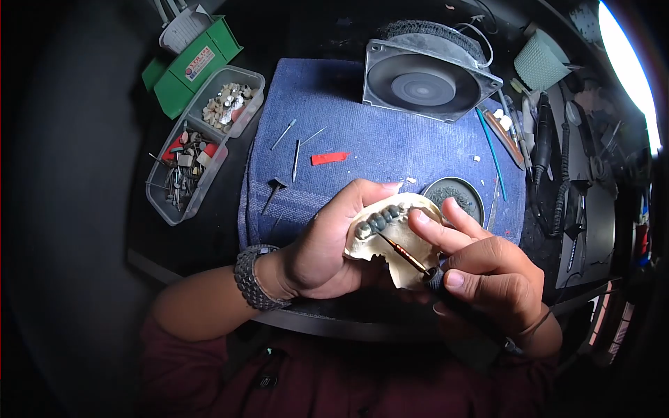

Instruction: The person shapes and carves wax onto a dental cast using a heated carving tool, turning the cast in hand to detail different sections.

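My left hand [327,240] is closed around a cream plaster dental model [406,254], its thumb at the model's far edge. Dark grey-green wax teeth [377,221] stand in a curved row along the left part of its arch. In my right hand [498,268] is a wax pen [411,260] with a black grip and a coppery shaft. Its fine tip meets or nearly meets the inner side of the dark teeth. The right forefinger rests on or just over the model's right side. Behind the model, a round tin [479,195] holds dark shavings, partly hidden by my right fingers.
A blue towel [279,104] bears burs, a red strip [329,159] and a teal stick [491,150]. At the back stands a square fan [433,73]. Left are a divided plastic box [226,150] and a green box [174,90]; right, a black handpiece [543,129] with coiled cord.
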